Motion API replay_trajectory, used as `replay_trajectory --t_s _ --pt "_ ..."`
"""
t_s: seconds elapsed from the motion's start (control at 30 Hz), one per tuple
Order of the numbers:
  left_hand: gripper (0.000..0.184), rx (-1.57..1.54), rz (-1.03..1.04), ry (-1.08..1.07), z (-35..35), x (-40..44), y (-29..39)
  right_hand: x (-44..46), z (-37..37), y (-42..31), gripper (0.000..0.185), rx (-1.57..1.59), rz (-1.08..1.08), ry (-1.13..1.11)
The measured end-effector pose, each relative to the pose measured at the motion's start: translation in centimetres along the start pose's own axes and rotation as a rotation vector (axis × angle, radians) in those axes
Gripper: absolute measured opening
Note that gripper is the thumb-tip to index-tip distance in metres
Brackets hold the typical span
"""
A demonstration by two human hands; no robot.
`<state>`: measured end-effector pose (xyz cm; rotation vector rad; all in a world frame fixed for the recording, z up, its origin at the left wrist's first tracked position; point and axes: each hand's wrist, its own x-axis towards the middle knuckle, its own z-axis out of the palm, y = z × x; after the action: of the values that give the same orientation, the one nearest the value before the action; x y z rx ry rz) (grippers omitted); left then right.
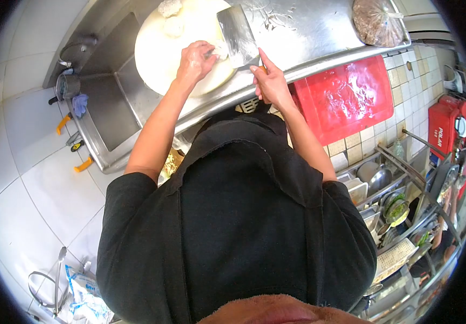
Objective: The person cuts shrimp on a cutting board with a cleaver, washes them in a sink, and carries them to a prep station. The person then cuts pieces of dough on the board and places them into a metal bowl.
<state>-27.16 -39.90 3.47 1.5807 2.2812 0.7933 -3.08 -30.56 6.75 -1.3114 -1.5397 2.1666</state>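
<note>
My right hand [271,81] grips the handle of a wide-bladed cleaver [237,35], its index finger stretched along the base of the blade. The blade lies over the right edge of a round, pale cutting board [154,56]. On the board, my left hand [195,62] is closed close to the blade, fingers curled around a small pale bit I cannot make out. Two pale, doughy-looking lumps, a rough one [170,7] and a smoother one [173,27], sit toward the board's far side.
The board stands on a steel counter [308,32] beside a sink basin [111,102]. A tied plastic bag [377,21] of brown contents rests at the counter's right end. Below are a wet red tray [346,97], a red cooler [445,129] and racks of pans.
</note>
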Motion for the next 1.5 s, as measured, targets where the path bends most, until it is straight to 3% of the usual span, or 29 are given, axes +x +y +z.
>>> replay_trajectory --t_s 0.27,0.37,0.77,0.87,0.97,1.17,1.5 --pt "0.031 -0.001 -0.008 0.027 0.3 -0.1 -0.3 -2.9 -0.3 2.0 0.069 0.002 0.043 -0.034" --pt "0.030 0.104 0.105 0.090 0.7 -0.3 -1.3 -4.8 -1.1 2.9 0.069 -0.010 0.046 -0.065" --pt "0.031 -0.111 -0.144 -0.026 0.1 -0.6 0.2 -0.7 0.7 0.5 0.065 -0.137 0.019 -0.056" --pt "0.029 -0.137 -0.032 0.100 1.0 -1.1 -1.0 -0.9 0.9 0.9 0.066 -0.101 0.006 -0.062" --pt "0.027 -0.103 -0.062 0.218 1.4 -1.9 -0.8 -2.8 0.0 1.7 0.066 -0.120 0.045 -0.079" --pt "0.018 -0.112 -0.113 0.110 0.9 -1.9 -1.2 -4.5 -1.5 1.4 0.066 -0.212 0.069 -0.103" --pt "0.019 -0.148 -0.060 0.218 2.0 -2.6 -1.9 -3.5 0.0 0.9 0.066 -0.181 0.051 -0.119"
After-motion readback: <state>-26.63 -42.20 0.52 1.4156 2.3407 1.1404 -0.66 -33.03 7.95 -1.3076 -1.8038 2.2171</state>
